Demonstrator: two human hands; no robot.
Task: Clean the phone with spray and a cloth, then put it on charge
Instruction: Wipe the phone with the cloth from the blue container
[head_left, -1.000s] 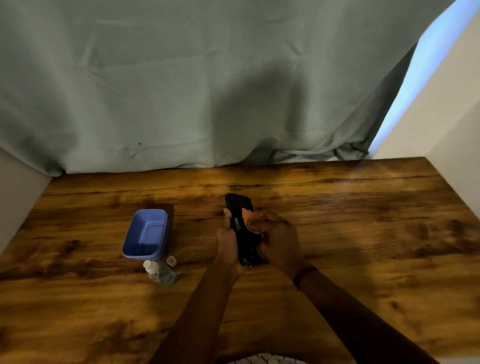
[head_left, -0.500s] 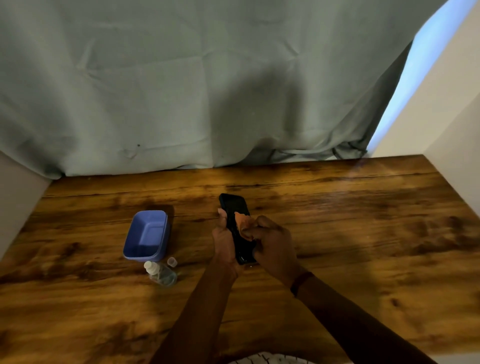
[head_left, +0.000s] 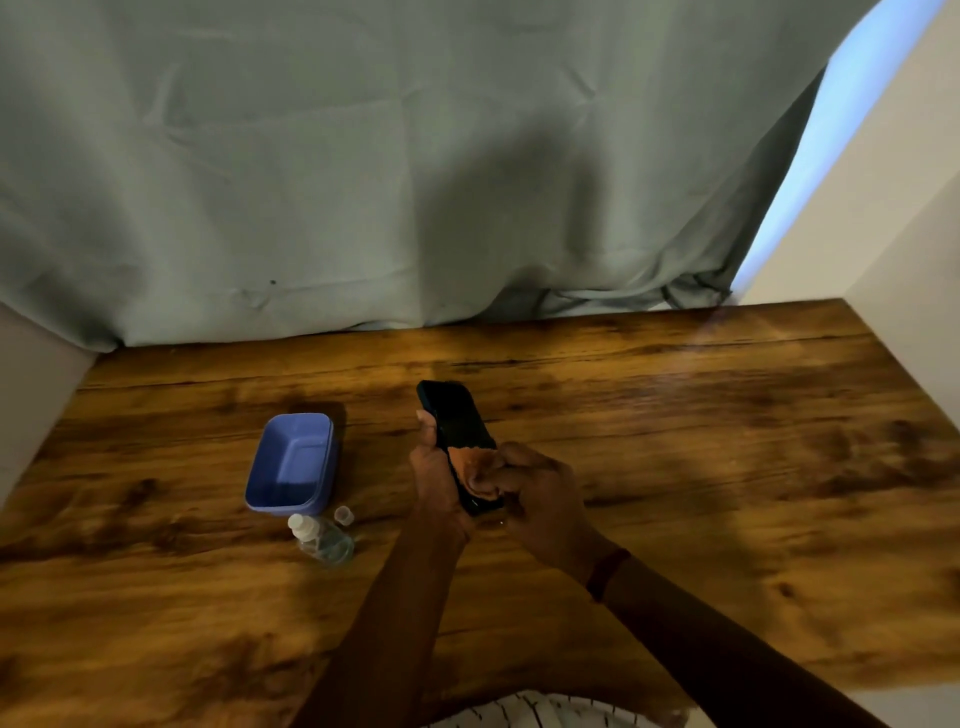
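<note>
A black phone (head_left: 455, 415) is held above the middle of the wooden table (head_left: 675, 441), its top end pointing away from me. My left hand (head_left: 434, 475) grips its left edge, thumb up along the side. My right hand (head_left: 540, 493) pinches a small orange cloth (head_left: 475, 467) and presses it on the lower half of the screen. A small clear spray bottle (head_left: 323, 540) lies on its side to the left, with its little cap (head_left: 343, 515) loose beside it. No charger is in view.
A blue plastic tub (head_left: 291, 462) sits open just behind the bottle. A grey-green curtain (head_left: 363, 182) hangs along the back edge of the table. White walls close in at the left and right (head_left: 909, 234).
The orange cloth under my right hand has slid down the screen toward the phone's lower end. The phone has drifted slightly left. Bottle, cap and tub stay put.
</note>
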